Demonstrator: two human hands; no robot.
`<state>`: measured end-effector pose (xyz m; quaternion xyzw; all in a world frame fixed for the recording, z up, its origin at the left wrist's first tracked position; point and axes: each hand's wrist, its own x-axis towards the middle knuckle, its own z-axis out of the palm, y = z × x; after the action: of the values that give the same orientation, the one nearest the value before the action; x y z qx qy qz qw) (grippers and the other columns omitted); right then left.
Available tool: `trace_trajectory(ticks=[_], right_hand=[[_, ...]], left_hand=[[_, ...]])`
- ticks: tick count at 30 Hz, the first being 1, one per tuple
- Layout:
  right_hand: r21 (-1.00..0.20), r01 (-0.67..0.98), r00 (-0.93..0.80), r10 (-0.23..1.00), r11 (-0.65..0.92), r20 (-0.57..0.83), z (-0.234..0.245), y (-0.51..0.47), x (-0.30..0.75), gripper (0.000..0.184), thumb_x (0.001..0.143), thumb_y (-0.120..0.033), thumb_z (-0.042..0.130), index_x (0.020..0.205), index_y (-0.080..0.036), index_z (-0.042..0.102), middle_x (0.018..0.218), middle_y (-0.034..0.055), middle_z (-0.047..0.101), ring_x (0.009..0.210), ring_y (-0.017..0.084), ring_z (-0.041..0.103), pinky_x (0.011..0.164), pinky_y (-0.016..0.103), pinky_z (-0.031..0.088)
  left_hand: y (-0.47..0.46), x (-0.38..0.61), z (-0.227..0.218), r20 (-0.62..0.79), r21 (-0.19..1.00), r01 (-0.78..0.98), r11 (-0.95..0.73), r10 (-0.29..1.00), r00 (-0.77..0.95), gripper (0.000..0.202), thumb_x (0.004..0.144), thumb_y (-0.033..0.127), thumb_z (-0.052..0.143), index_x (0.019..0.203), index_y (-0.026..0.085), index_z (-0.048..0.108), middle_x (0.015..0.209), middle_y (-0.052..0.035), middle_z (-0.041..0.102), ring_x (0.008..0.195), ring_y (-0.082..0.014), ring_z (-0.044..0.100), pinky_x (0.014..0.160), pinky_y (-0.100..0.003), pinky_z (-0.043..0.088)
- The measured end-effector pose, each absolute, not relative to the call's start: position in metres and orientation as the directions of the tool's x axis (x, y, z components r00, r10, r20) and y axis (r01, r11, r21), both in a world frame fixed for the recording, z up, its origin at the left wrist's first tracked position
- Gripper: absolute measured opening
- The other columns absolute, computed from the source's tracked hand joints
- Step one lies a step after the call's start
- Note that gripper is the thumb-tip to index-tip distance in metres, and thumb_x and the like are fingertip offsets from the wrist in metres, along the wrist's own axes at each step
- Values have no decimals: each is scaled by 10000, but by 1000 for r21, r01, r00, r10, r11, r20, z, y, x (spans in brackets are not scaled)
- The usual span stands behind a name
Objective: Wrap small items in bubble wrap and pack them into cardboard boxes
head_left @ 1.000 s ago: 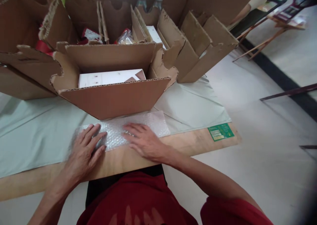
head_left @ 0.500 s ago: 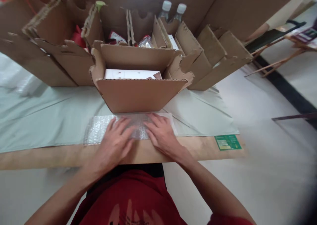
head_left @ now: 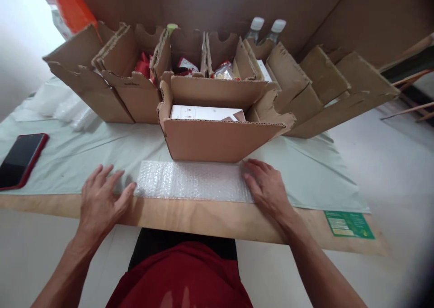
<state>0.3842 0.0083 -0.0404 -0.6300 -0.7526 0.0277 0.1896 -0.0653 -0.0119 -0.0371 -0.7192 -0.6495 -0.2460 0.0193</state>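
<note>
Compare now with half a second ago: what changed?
The left hand moved left, off the bubble wrap, to beside its left end. The right hand moved right, to its right end. Neither grips it. The wrap still lies flat in front of the cardboard box, white carton still inside.

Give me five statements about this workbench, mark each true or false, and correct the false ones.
1. The right hand is at the right end of the bubble wrap. True.
2. The left hand grips the smartphone. False: the left hand is open; the smartphone lies on the cloth.
3. A white box sits inside the front cardboard box. True.
4. The bottles wear red caps. False: the caps are white.
5. The bubble wrap is crumpled into a ball. False: it lies flat.
</note>
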Motion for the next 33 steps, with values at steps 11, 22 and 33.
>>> trace_trajectory(ticks=[11, 22, 33], right_hand=[[-558, 827, 2, 991, 73, 132, -14, -20, 382, 232, 926, -393, 575, 986, -220, 718, 946, 85, 804, 794, 261, 749, 743, 387, 591], [-939, 340, -497, 858, 56, -129, -16, -99, 213, 423, 956, -248, 571, 1351, -288, 718, 1224, 57, 798, 1072, 248, 761, 993, 379, 591], [-932, 143, -414, 836, -332, -361, -30, -105, 193, 349, 850, -310, 701, 1184, -256, 783, 809, -2, 702, 712, 158, 594, 712, 295, 519]], left_hand=[[-2, -29, -28, 222, 759, 649, -54, 959, -179, 246, 897, 441, 615, 1001, 219, 635, 973, -73, 734, 950, -263, 728, 879, -443, 598], [155, -44, 21, 242, 545, 819, -180, 969, 52, 425, 838, 226, 576, 1244, 180, 693, 1110, -82, 767, 1032, -260, 723, 999, -413, 563], [8, -94, -5, 292, 602, 693, -397, 917, 271, 354, 962, 162, 473, 1191, 307, 700, 1283, -35, 748, 1295, -244, 670, 1102, -431, 559]])
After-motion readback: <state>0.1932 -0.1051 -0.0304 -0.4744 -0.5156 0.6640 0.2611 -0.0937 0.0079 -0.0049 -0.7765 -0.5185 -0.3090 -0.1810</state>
